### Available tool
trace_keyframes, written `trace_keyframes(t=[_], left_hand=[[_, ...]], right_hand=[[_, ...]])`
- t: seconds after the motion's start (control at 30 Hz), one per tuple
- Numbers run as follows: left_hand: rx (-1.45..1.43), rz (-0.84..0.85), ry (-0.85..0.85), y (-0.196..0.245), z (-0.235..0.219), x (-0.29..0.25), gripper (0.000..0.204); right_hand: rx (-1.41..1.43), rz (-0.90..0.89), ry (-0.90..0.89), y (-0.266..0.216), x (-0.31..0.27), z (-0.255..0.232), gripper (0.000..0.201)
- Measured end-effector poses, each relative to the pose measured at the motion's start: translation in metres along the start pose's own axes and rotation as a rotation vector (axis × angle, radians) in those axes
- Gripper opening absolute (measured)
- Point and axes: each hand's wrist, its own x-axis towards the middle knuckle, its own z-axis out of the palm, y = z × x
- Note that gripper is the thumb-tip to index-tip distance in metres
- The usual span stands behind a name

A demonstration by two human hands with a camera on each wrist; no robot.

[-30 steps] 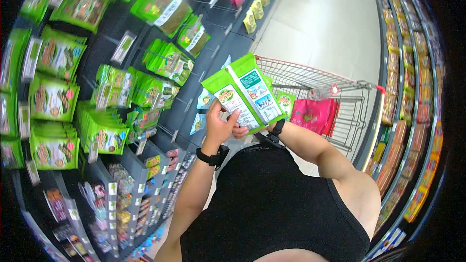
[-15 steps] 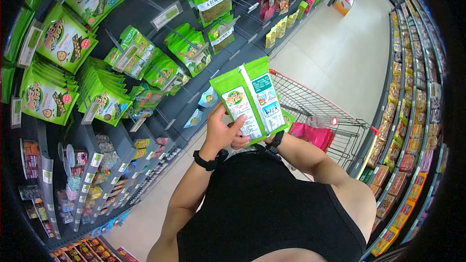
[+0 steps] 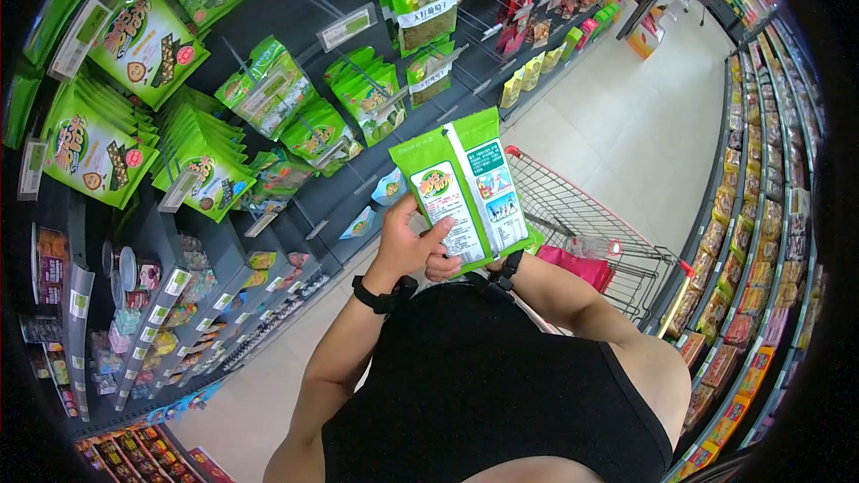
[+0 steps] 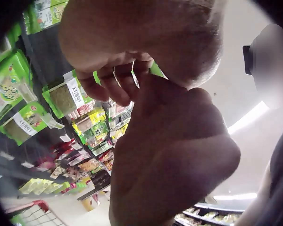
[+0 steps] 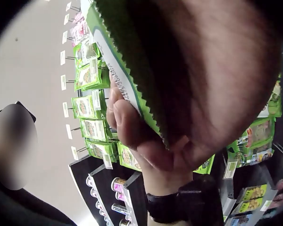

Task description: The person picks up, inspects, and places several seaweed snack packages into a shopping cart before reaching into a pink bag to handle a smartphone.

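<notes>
In the head view a green snack bag (image 3: 470,197) is held up before the chest, its back with printed text and small pictures facing me. My left hand (image 3: 407,246) grips its lower left side, the thumb lying on the printed face. My right hand (image 5: 217,80) is mostly hidden behind the bag in the head view. Large and blurred in the right wrist view, it holds the bag close along the serrated edge. Part of another green packet (image 3: 536,240) peeks out past the bag's lower right. Skin fills much of the left wrist view.
On the left, a dark shelf rack (image 3: 295,13) carries hanging green packets (image 3: 80,148). A wire shopping cart (image 3: 617,224) with a pink bag (image 3: 573,266) stands just beyond my right arm. Packed shelves (image 3: 752,250) line the right side, across the tiled floor (image 3: 608,116).
The head view has turned, bringing more of the aisle's far end and the lower left floor into sight. The bag is turned a little more upright, and the left hand keeps its grip.
</notes>
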Motion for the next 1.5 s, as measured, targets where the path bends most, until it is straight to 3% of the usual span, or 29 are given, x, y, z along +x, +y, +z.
trace_keyframes(t=[0.33,0.5,0.63,1.5], left_hand=[[0.033,0.054,0.045,0.001,-0.025,0.008,0.034],[0.056,0.083,0.080,-0.002,-0.036,0.011,0.033],[0.064,0.111,0.081,-0.001,-0.047,0.017,0.034],[-0.014,0.204,0.085,0.022,-0.111,0.051,0.036]], right_hand=[[-0.018,0.055,-0.009,-0.009,0.023,0.004,0.109],[-0.018,0.101,-0.123,-0.009,0.039,-0.010,0.109],[-0.040,0.079,-0.034,-0.015,0.048,-0.001,0.108],[-0.111,0.131,-0.033,-0.046,0.117,0.002,0.105]])
